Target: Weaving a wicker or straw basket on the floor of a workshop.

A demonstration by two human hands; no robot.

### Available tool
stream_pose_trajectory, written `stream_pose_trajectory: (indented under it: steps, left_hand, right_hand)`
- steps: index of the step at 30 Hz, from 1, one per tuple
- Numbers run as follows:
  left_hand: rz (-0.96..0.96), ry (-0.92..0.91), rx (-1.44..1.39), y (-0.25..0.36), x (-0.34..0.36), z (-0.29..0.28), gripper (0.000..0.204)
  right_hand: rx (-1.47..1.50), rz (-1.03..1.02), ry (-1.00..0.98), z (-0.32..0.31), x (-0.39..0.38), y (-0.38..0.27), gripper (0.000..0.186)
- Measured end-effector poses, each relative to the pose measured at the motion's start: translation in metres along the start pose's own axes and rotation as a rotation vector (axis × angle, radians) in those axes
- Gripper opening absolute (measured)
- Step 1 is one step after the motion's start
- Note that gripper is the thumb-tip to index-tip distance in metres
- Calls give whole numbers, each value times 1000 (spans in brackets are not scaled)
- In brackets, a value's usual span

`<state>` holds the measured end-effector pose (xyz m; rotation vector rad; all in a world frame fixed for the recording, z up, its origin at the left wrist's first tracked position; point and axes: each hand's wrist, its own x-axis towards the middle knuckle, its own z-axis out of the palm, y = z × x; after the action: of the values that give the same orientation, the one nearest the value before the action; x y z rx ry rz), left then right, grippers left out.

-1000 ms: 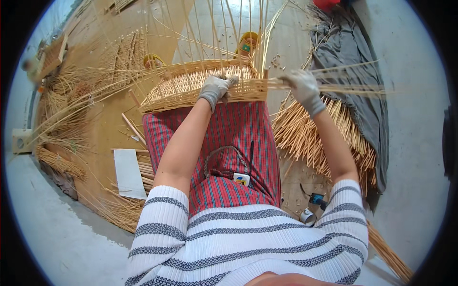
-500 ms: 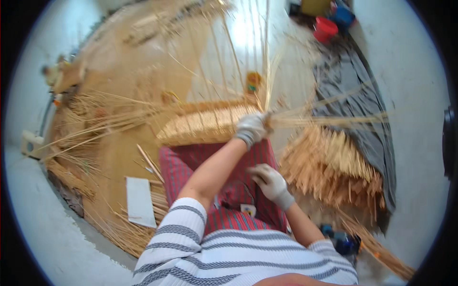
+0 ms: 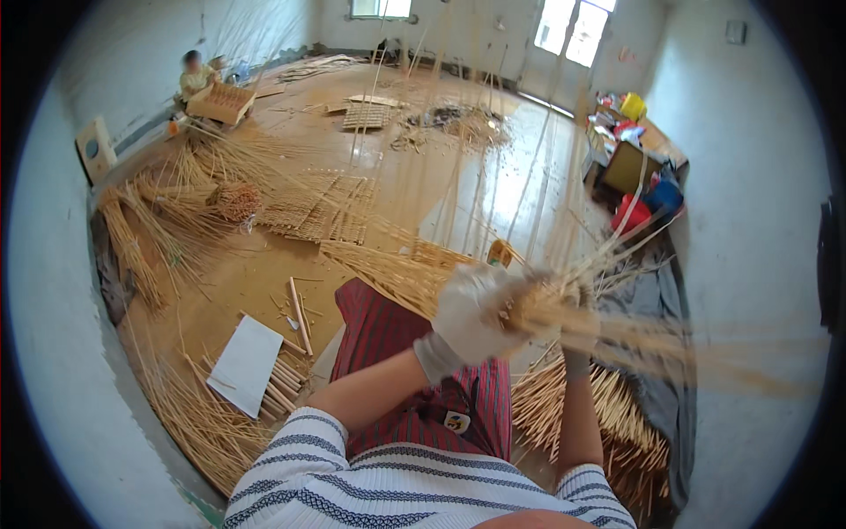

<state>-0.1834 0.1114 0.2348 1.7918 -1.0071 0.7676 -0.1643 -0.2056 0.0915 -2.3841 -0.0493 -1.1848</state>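
At the centre of the frame, the pale woven wicker basket (image 3: pixel 379 269) lies aslant above the red striped cloth (image 3: pixel 388 322) on the lap, its far side running toward the middle left. The left hand (image 3: pixel 480 313), in a whitish work glove, has its fingers curled around the basket's near right end. The right hand (image 3: pixel 577 322), also gloved, is beside it, blurred and partly behind the loose straw-coloured strands (image 3: pixel 634 344); whether its fingers are closed cannot be told.

The floor is a tan sheet-like surface (image 3: pixel 238 286) at the left and glossy grey concrete (image 3: pixel 502 212) at the centre right, bright with reflected light. Flat woven wicker panels (image 3: pixel 317 207) lie at the middle left beside spread bundles of thin dry stalks (image 3: pixel 132 247). At the lower left, a white rectangular board (image 3: pixel 247 361) rests over short round wooden rods (image 3: pixel 286 379). At the lower right, a thick pile of pale-ended rods (image 3: pixel 599 410) lies against a dark grey cloth (image 3: pixel 665 423).

Pale walls (image 3: pixel 749 176) enclose the room, with a small window (image 3: pixel 381 9) at the top and a glazed door (image 3: pixel 551 79) at the upper right. Near the right wall stand a red plastic bucket (image 3: pixel 630 216) and a blue container (image 3: pixel 665 196). At the upper left, a person in yellow (image 3: pixel 194 81) is behind an open tan box (image 3: pixel 220 104).
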Motion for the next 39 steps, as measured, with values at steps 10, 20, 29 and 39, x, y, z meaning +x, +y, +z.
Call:
stream_pose_trajectory:
  steps: [10, 20, 29, 39]
  left_hand:
    - [80, -154, -114, 21, -52, -6, 75]
    - [189, -191, -315, -19, -10, 35, 70]
    - [-352, -138, -819, -185, 26, 34, 91]
    - [-1016, -29, -912, -323, -75, 36, 73]
  right_hand:
    - [146, 336, 88, -21, 13, 13, 48]
    - [123, 774, -3, -121, -61, 46, 62]
    - [-521, 99, -345, -91, 49, -64, 67]
    - [-528, 151, -691, 88, 87, -42, 74]
